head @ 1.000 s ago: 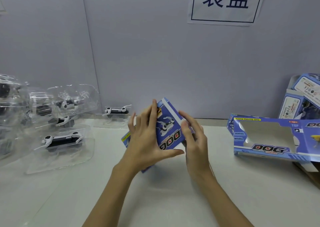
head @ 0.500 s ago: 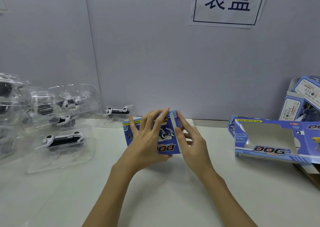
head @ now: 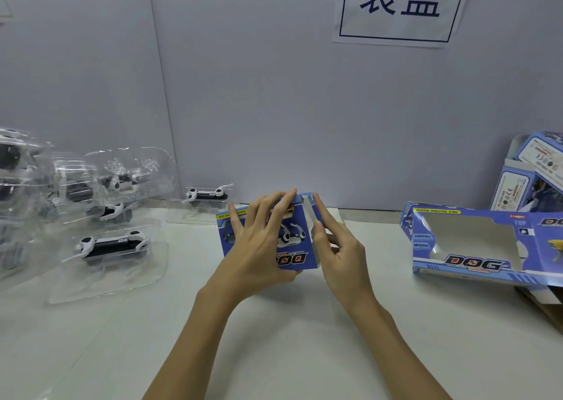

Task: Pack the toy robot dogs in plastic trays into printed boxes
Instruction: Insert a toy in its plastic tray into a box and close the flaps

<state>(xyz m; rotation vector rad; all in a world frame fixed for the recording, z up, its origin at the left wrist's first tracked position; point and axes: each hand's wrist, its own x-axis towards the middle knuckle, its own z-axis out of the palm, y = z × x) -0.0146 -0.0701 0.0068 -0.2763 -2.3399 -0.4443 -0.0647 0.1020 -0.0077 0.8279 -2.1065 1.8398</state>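
A blue printed DOG box (head: pixel 297 247) stands on the white table at centre, its print upside down. My left hand (head: pixel 259 247) grips it, fingers spread over the front and thumb under the lower edge. My right hand (head: pixel 338 247) presses the box's right end flap with straight fingers. An empty windowed box (head: pixel 475 244) lies open to the right. Toy robot dogs in clear plastic trays sit at the left, the nearest one (head: pixel 112 247) black and white.
More trayed dogs (head: pixel 118 183) pile up at the far left, and one (head: pixel 208 195) stands by the wall. Blue boxes (head: pixel 536 174) are stacked at the right edge. A grey wall with a paper sign (head: pixel 399 6) closes off the back.
The box has been tipped from a tilted hold to standing level on the table. My right hand has shifted onto its right end flap.
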